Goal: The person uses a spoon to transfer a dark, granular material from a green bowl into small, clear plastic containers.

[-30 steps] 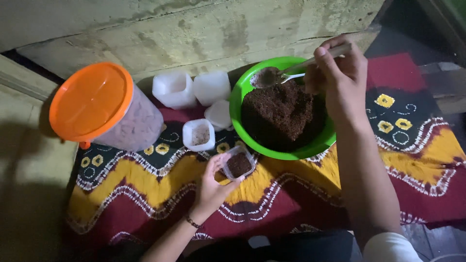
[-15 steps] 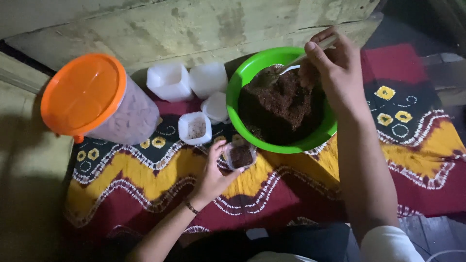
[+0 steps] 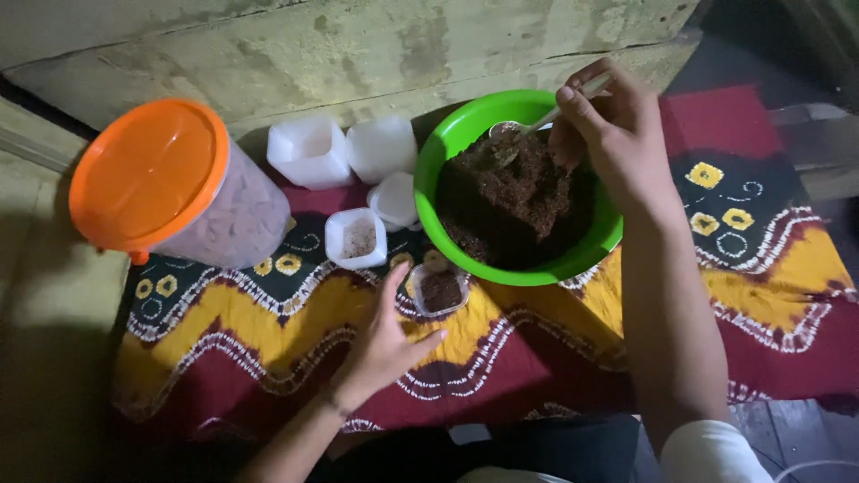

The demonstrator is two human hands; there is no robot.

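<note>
A spoon (image 3: 546, 116) with a pale handle is held tilted over a round green bowl (image 3: 447, 148), which is filled with a dark brown crumbly mass (image 3: 514, 192). A small clear cup (image 3: 439, 291), upright and holding the same dark material, is placed just beside the bowl on the patterned cloth.

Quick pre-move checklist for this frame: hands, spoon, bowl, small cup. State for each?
1. Right hand grips the thin metal spoon: ok.
2. Spoon bowl down at the dark brown crumbly mass: ok; whether it is loaded, cannot tell.
3. Round green plastic bowl sits flat on the patterned red and yellow cloth: ok.
4. Small clear plastic cup with dark filling stands upright beside the bowl: ok.
5. Left hand steadying that cup: not ok, hand open beside it, not gripping.
6. Small white plastic cup with pale contents upright: ok.
</note>
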